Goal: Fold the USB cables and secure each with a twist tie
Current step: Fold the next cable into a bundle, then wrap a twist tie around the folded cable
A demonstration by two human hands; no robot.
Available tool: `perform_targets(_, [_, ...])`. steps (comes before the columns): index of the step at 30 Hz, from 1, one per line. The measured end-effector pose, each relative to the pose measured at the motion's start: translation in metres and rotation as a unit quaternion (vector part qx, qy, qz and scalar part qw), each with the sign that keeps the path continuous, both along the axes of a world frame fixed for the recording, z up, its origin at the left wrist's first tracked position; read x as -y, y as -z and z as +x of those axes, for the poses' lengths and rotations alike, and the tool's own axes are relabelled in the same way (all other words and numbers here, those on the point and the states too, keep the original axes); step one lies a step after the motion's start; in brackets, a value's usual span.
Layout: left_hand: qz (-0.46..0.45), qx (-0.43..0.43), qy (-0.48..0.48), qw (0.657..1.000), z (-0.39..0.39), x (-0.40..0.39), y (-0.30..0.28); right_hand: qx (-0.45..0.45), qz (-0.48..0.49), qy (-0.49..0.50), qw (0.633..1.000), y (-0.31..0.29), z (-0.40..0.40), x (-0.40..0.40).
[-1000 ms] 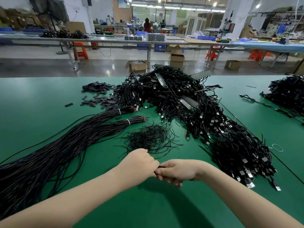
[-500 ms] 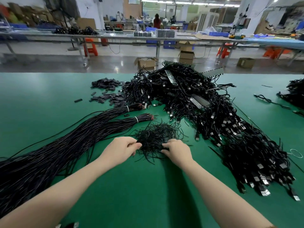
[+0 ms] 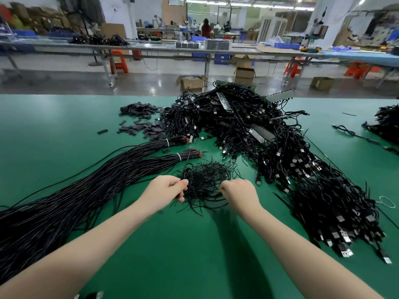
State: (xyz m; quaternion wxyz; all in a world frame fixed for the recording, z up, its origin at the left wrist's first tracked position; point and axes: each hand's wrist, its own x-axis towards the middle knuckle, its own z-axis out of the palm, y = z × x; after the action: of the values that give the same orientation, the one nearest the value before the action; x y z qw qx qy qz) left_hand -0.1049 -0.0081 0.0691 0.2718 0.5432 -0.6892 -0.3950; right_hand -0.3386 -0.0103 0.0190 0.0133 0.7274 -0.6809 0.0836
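Note:
My left hand (image 3: 165,188) grips a folded black USB cable (image 3: 187,169) whose loop sticks up past my fingers. It sits at the left edge of a loose heap of black twist ties (image 3: 207,180). At the heap's right edge, my right hand (image 3: 237,192) has its fingers curled and pinches a twist tie. Two long bundles of straight black cables (image 3: 86,190), each banded with a white tie, stretch away to the left. A big pile of folded USB cables (image 3: 280,152) lies behind and to the right.
The green table (image 3: 54,137) also holds small black caps (image 3: 140,110) at the back left and another cable pile (image 3: 386,124) at the far right. A loose cable (image 3: 345,130) and a white ring (image 3: 387,201) lie there too. Beyond the far edge are work benches.
Both hands went from close together near me out to the twist tie heap. My left hand still holds the cable, and my right fingers have curled at the heap's edge.

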Motion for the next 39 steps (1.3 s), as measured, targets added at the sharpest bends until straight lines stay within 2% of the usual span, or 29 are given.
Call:
perform_targets(7, [-0.094,0.078,0.006,0.993,-0.024,-0.005,-0.009,0.102,-0.025,-0.077,0.991,-0.072,0.009,-0.038])
perform_targets(11, [-0.166,0.150,0.051,0.973,-0.036,-0.013,-0.013,0.070,-0.040,-0.120,0.989,-0.094,0.018,-0.055])
perform_targets(14, [-0.173,0.145,0.068,0.972,-0.042,-0.018,-0.012,0.133,-0.024,-0.105,0.985,-0.097,0.016,-0.061])
perform_targets(17, [-0.149,0.124,0.057,0.979,-0.043,-0.020,-0.011,0.194,-0.068,-0.096,0.974,-0.090,0.012,-0.065])
perform_targets(21, [-0.147,0.131,0.072,0.978,-0.045,-0.023,-0.007,0.276,-0.123,-0.093,0.949,-0.078,0.017,-0.073])
perform_targets(24, [-0.153,0.121,0.083,0.977,-0.047,-0.027,-0.011,0.330,-0.130,-0.084,0.931,-0.072,0.021,-0.077])
perform_targets(26, [-0.179,0.146,0.091,0.969,-0.047,-0.030,-0.015,0.388,-0.115,-0.073,0.912,-0.070,0.020,-0.079])
perform_targets(28, [-0.212,0.206,0.107,0.949,-0.047,-0.033,-0.018,0.443,-0.087,-0.061,0.890,-0.072,0.020,-0.080])
perform_targets(30, [-0.261,0.304,0.122,0.908,-0.050,-0.038,-0.019,0.471,-0.061,-0.053,0.878,-0.074,0.021,-0.081])
perform_targets(32, [-0.308,0.373,0.137,0.865,-0.050,-0.039,-0.017,0.467,-0.030,-0.049,0.883,-0.075,0.021,-0.080])
perform_targets(36, [-0.371,0.421,0.147,0.814,-0.047,-0.040,-0.021,0.340,-0.015,-0.076,0.937,-0.081,0.011,-0.080])
perform_targets(39, [-0.462,0.444,0.187,0.744,-0.042,-0.040,-0.018,0.171,0.000,-0.150,0.974,-0.088,0.005,-0.079])
